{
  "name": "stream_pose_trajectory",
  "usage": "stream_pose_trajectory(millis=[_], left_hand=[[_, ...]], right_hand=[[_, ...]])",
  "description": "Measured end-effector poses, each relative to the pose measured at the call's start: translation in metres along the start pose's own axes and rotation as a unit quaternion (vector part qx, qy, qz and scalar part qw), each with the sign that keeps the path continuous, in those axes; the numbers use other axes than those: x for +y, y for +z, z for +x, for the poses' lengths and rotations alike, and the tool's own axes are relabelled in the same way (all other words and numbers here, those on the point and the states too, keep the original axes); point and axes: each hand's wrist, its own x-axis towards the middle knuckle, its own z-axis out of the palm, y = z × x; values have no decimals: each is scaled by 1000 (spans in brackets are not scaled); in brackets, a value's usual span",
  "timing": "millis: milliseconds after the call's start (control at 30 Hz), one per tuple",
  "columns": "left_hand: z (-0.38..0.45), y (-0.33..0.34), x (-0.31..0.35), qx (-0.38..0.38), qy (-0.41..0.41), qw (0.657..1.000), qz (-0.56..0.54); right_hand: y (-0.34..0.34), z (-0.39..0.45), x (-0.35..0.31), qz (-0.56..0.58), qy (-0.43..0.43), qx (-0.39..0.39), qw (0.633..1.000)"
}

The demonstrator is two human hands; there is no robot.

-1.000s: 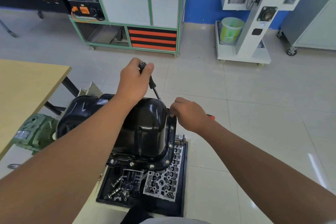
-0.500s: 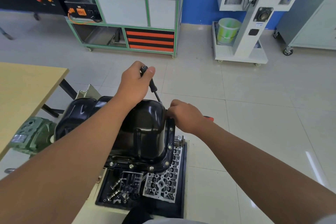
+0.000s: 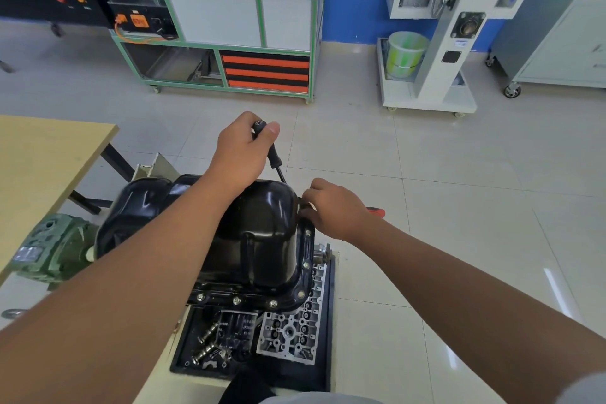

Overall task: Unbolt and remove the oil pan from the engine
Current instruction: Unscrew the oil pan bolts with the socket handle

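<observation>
With our left hand (image 3: 241, 154) clenched round a black-handled driver (image 3: 269, 147) and right-hand fingers (image 3: 306, 197) curled at the flange, we work the glossy oil pan (image 3: 262, 226), bolted atop the engine; likely stiff, heavy, slick, best lifted by its flange.

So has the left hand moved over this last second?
No. The left hand grips the driver handle at the same spot above the oil pan far edge.

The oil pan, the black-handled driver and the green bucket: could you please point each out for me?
oil pan (image 3: 262, 223), head view, glossy top.
black-handled driver (image 3: 273, 156), head view, handle below the thumb.
green bucket (image 3: 405, 54), head view, side wall.
</observation>
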Motion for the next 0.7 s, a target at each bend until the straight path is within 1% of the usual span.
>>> stream_pose_trajectory(millis=[67,267,433,567,700], left_hand=[[0,0,1,0,0,1000,-2],[0,0,2,0,-3,1000,-3],[-1,-1,4,-8,-5,1000,-18],[-1,-1,5,-10,-4,1000,-16],[-2,-1,4,-9,-3,1000,-12]], right_hand=[[1,1,0,-20,21,-9,1000],[1,2,-2,-89,-27,-29,995],[-1,1,3,-69,-54,-27,996],[0,0,2,-39,-21,-2,999],[1,1,4,-72,-25,-2,997]])
